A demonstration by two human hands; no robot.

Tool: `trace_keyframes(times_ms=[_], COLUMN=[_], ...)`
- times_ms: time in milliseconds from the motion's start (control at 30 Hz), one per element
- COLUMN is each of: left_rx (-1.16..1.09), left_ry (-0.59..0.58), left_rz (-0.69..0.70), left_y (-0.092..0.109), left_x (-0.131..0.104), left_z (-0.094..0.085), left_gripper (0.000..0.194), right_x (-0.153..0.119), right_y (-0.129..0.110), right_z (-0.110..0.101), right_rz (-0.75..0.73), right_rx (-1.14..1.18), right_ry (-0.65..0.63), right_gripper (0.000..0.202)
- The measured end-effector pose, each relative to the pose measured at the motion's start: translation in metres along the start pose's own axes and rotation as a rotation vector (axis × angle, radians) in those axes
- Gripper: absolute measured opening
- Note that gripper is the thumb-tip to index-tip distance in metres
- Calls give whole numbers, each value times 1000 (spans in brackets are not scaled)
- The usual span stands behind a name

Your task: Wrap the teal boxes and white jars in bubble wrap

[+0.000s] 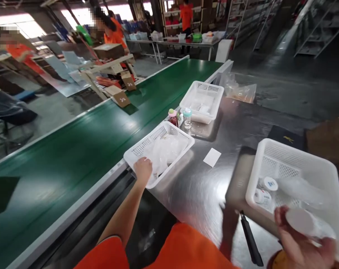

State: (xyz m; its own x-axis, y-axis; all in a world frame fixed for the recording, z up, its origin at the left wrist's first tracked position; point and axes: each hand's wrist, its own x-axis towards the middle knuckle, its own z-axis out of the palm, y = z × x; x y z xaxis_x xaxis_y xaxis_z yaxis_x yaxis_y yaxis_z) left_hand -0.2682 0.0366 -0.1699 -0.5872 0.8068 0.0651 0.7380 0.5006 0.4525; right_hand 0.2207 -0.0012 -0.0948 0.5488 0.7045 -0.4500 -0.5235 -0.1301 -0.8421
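My left hand (143, 169) reaches over the near left rim of a white plastic basket (131, 154), fingers curled beside clear plastic bags (168, 149); what they grip, if anything, is hidden. At the lower right, my right hand (301, 243) is closed around a jar (302, 223) with a plain white round lid and a seemingly clear body. It is over the near edge of a larger white basket (323, 164). Inside that basket lie two white-lidded jars (269, 184) and clear plastic wrapping (305, 191).
A black-handled knife (251, 239) and white card (212, 157) lie on the metal table (191, 183). Another white basket (217, 101) stands farther back, near two small bottles (187, 118). A green conveyor belt (82, 145) runs along the left, carrying cardboard boxes (118, 96). People in orange work beyond.
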Motion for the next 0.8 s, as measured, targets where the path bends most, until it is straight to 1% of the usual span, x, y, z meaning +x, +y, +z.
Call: trace_keyframes(times_ms=[67,100,133,167,200,233,267,300,333,400,467,533,600,633,667,733,800], left_rx=[-66,-158,-308,-554,-836,-1083,-1261,-1369,-1429,-1451,-1422,-1385,-1369,-1369,-1376,-1410,-1425], left_ry=[47,63,68,52,2,-74,-187,-308,-431,-646,-793,-896,-980,-1006,-1008,-934,-849], left_rz=[-2,-14,-37,-81,-139,-203,-266,-325,-375,-436,-439,-424,-430,-448,-469,-497,-458], left_y=[7,13,22,34,47,63,79,94,108,131,145,153,157,158,157,153,145], left_x=[2,1,-2,-7,-15,-23,-33,-44,-54,-74,-88,-97,-101,-103,-104,-105,-106], left_z=[-22,-33,-44,-52,-59,-62,-63,-61,-58,-47,-34,-24,-17,-15,-12,-6,2], left_gripper=[22,24,27,28,30,33,35,34,32,27,26,29,30,29,28,24,28], right_x=[-2,-2,-2,-3,-5,-10,-16,-24,-33,-49,-62,-69,-72,-72,-72,-71,-68], right_y=[16,25,35,45,54,62,69,73,76,78,77,78,81,84,86,89,91], right_z=[-3,-6,-9,-10,-10,-7,-3,3,10,24,33,33,26,20,15,7,3], right_rz=[70,138,220,287,343,389,427,457,472,468,465,494,522,511,480,389,321], right_rx=[44,47,38,36,35,35,37,44,58,92,104,94,80,69,53,14,-9], right_ry=[-85,-111,-120,-133,-166,-210,-262,-318,-381,-537,-684,-745,-732,-720,-713,-700,-680], right_gripper=[48,48,50,53,54,56,56,57,58,66,73,72,66,63,62,61,60])
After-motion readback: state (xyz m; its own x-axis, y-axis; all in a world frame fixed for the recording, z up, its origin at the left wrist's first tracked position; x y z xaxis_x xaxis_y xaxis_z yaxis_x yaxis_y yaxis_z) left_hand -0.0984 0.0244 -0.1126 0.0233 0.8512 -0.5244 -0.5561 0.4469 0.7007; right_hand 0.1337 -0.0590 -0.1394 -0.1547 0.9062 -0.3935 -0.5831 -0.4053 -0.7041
